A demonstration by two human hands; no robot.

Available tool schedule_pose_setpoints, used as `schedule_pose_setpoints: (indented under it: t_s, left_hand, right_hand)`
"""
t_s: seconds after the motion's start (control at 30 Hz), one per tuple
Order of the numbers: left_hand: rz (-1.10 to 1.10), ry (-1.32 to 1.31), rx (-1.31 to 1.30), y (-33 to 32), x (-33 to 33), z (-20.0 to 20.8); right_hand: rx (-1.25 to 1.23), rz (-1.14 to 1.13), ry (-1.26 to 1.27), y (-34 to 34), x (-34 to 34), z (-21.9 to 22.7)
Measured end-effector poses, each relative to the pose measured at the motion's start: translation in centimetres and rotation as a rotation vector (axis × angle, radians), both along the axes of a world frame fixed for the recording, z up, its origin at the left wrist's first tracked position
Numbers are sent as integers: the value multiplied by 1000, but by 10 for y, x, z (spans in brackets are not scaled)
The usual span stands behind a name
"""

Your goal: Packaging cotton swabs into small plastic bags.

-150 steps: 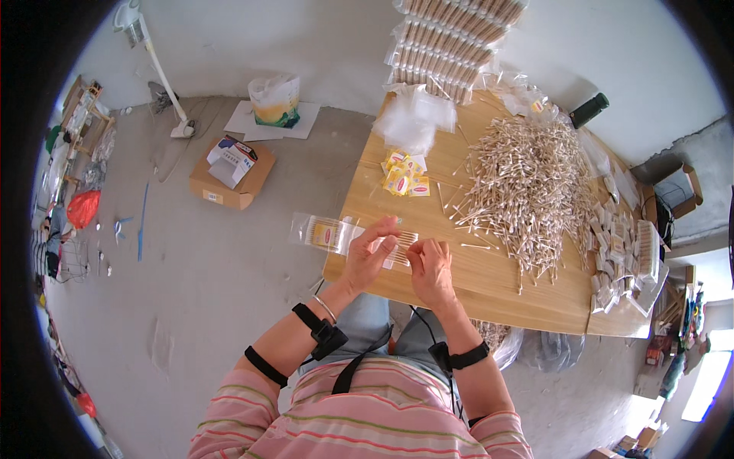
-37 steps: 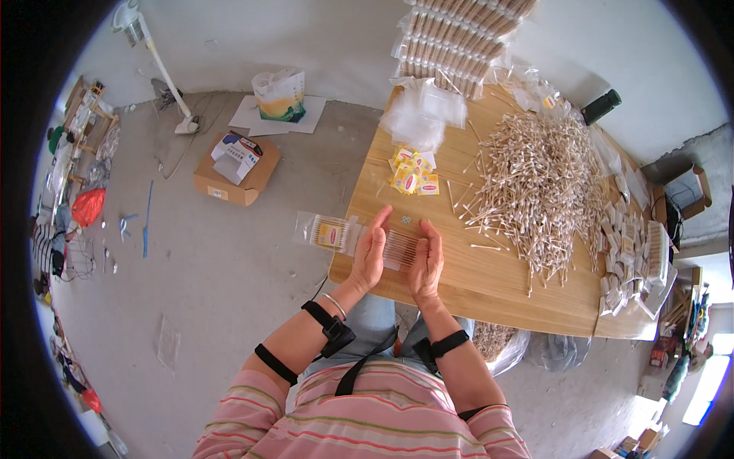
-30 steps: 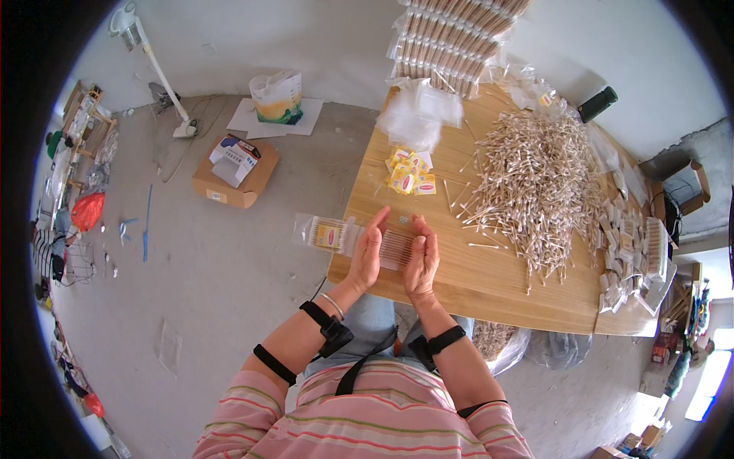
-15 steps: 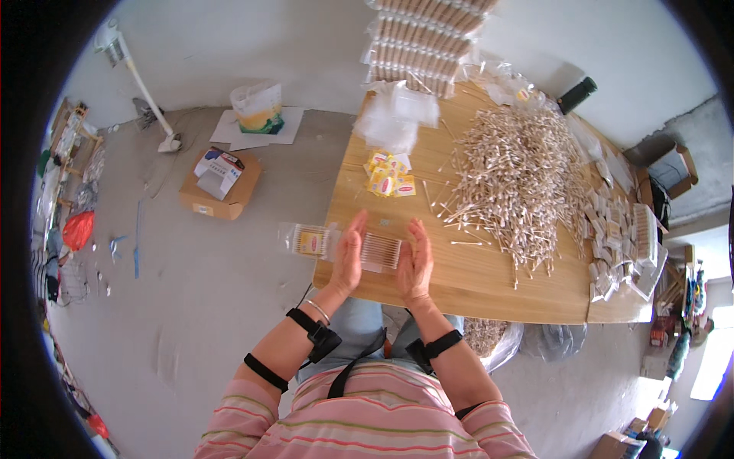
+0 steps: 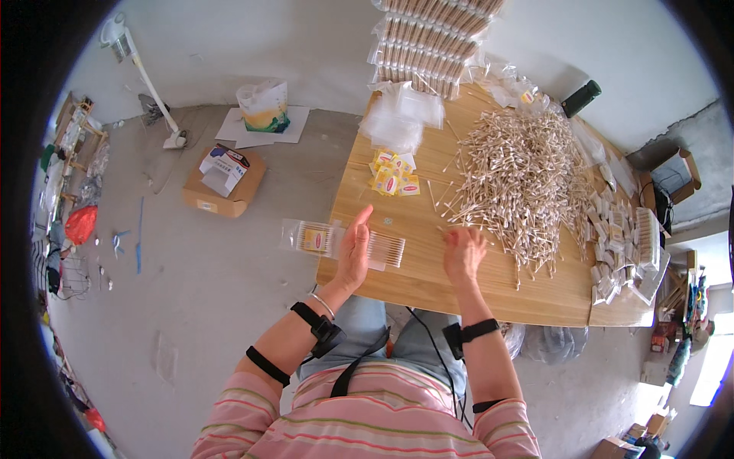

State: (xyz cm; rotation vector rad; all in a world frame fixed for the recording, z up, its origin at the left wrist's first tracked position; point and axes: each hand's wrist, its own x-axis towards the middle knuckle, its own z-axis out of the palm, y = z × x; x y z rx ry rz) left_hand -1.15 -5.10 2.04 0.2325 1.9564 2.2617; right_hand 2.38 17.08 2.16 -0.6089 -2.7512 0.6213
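My left hand [image 5: 355,249] stands on edge on the tabletop, fingers straight and held flat. Against its palm side lies a row of cotton swabs [image 5: 386,250] set side by side. On its other side, a clear bag of swabs with a yellow card [image 5: 314,239] reaches past the table's left edge. My right hand [image 5: 464,254] is over the wood at the near left border of a big heap of loose cotton swabs [image 5: 520,191]. Its fingers are curled together, and whatever is between them is too small or blurred to make out.
Yellow cards [image 5: 394,174] and empty clear bags [image 5: 401,115] lie farther back on the table [image 5: 428,287]. Bundled swab packs [image 5: 428,46] are stacked at the back. White packs [image 5: 615,245] pile up on the right, and a dark green cylinder [image 5: 581,98] stands behind the heap.
My right hand has left the right end of the swab row, moved right to the heap's edge and curled its fingers. My left hand stays beside the row.
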Motion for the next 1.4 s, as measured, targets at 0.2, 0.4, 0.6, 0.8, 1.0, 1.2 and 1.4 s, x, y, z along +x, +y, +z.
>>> schedule_pose_setpoints:
  t_s: [0.2,0.4,0.6,0.8,1.0,1.2,1.4]
  left_hand:
    - [31,-2,73,1,-5,-9]
    - [-45,-7,187,-3,-5,-14]
    - [-81,15,162,-7,-8,-15]
    - [-23,66,-13,-3,-7,-11]
    - [-22,33,1,-4,-5,-13]
    - [-24,79,-60,-4,-6,-12]
    - [-62,30,85,-3,-7,-16]
  right_hand:
    - [-100,252,13,-73,-35,0]
    - [-202,298,138,-86,-21,9]
    - [-574,337,412,-105,-7,-4]
    - [-956,138,521,-110,-6,-9]
    - [-1002,69,545,-107,4,-4]
    - [-921,258,464,-110,3,-6]
    - [-212,391,199,-91,20,-3]
